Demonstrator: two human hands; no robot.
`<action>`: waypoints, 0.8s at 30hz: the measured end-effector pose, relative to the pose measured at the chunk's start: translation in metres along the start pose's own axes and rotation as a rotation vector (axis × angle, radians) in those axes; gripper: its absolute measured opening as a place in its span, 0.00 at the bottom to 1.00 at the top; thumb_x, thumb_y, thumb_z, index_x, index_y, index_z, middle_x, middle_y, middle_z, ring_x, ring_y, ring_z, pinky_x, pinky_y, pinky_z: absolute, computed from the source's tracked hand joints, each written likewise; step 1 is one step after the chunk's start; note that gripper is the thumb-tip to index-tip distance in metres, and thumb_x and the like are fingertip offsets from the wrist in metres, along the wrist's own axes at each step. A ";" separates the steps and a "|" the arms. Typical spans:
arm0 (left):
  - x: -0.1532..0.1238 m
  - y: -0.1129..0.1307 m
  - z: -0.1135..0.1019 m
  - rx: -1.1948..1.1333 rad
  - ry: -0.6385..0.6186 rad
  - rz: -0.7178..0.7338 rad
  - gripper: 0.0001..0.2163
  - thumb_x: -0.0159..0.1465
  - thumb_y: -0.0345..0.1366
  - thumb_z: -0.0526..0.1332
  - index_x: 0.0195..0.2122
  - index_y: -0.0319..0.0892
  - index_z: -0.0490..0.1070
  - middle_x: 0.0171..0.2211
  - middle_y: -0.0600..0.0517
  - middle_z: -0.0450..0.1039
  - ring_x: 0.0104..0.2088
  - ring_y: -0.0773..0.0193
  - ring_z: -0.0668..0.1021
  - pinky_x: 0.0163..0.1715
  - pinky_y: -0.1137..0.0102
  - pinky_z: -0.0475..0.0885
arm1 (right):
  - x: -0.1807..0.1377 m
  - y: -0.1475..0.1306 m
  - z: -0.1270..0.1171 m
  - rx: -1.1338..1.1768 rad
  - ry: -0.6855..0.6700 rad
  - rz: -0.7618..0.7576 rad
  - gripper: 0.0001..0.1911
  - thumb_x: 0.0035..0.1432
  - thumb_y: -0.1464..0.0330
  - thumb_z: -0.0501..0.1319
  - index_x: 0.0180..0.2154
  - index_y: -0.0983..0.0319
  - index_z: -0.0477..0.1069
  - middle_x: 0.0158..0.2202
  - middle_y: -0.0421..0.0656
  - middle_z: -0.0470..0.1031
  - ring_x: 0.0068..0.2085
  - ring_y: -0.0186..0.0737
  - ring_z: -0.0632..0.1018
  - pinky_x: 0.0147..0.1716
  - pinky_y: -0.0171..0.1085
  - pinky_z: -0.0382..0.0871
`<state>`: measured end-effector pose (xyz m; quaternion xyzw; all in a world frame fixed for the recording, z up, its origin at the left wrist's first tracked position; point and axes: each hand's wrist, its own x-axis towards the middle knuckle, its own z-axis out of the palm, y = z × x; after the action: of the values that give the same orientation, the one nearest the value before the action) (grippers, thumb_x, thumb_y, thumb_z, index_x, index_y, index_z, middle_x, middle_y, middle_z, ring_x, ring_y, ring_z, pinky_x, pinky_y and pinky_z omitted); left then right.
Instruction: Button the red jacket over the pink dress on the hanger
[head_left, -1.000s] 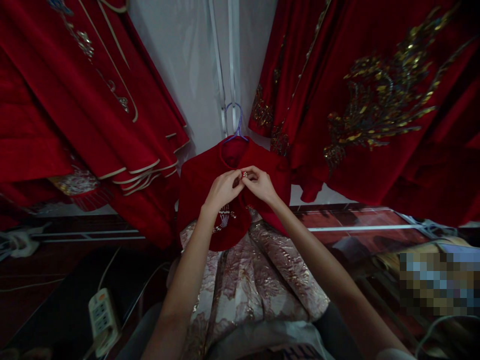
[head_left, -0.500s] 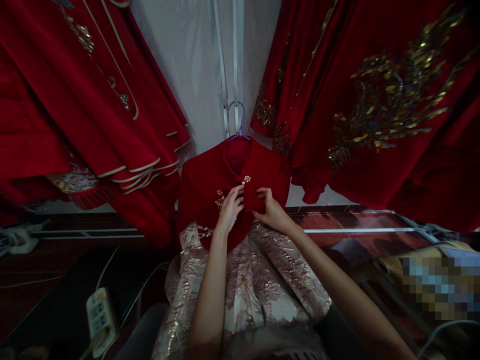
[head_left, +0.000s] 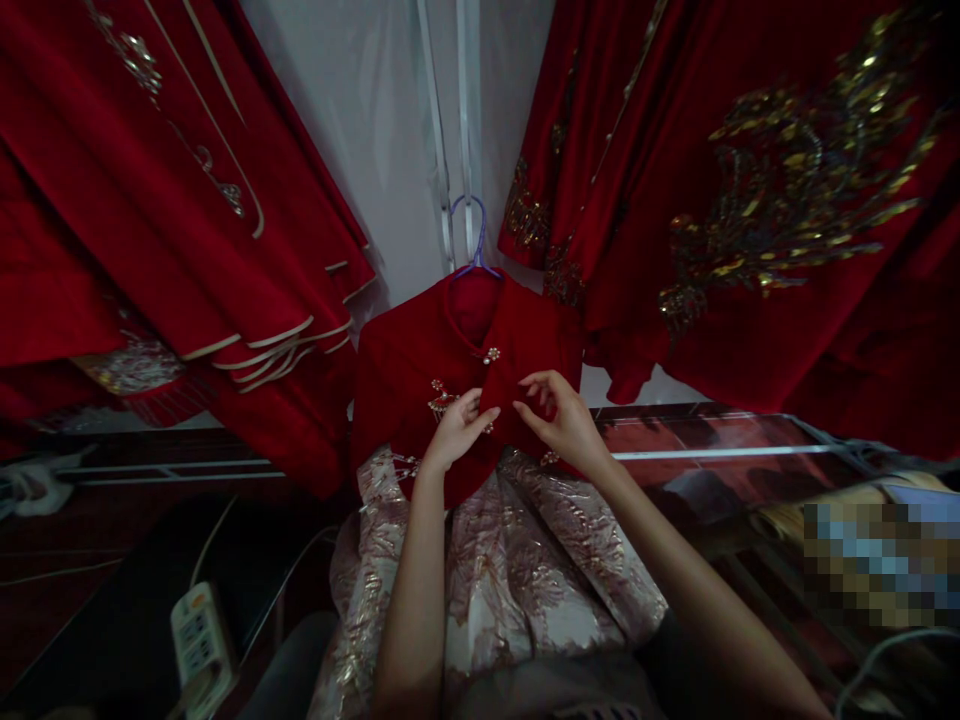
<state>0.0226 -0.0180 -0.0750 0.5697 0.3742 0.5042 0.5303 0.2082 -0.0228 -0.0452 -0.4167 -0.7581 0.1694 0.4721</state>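
A short red jacket (head_left: 409,335) with beaded ornaments hangs on a purple wire hanger (head_left: 478,250). At its front opening, my left hand (head_left: 457,432) has its fingers curled at the edge of the cloth and its thumb laid across it. My right hand (head_left: 566,425) hovers at the right front panel, thumb and fingers apart, holding nothing I can see. Between the hands and the collar sits a flower-shaped beaded button (head_left: 491,355). A lower beaded button (head_left: 489,428) shows partly by my left thumb. Beneath the jacket spreads a shiny pale brocade skirt (head_left: 487,570).
Red garments (head_left: 187,200) with pale piping hang at left. On the right hangs a red garment with gold sequin embroidery (head_left: 795,190). A white metal rail (head_left: 720,452) runs low behind. A power strip (head_left: 199,640) lies on a dark surface at lower left.
My right hand has moved slightly right, off the front edge, and its fingers have parted. My left hand has shifted a little lower, its thumb now stretched across the opening. The view has tilted slightly.
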 end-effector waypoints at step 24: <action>-0.008 -0.009 -0.066 0.352 0.322 0.095 0.14 0.57 0.39 0.62 0.43 0.41 0.71 0.43 0.46 0.75 0.39 0.63 0.78 0.39 0.67 0.74 | -0.007 0.008 0.052 0.302 -0.212 0.166 0.17 0.47 0.65 0.65 0.37 0.60 0.61 0.31 0.37 0.67 0.28 0.29 0.69 0.29 0.30 0.65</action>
<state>-0.0418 -0.0095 -0.0898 0.5826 0.5087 0.5399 0.3322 0.1693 -0.0166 -0.0803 -0.3821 -0.7326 0.3623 0.4312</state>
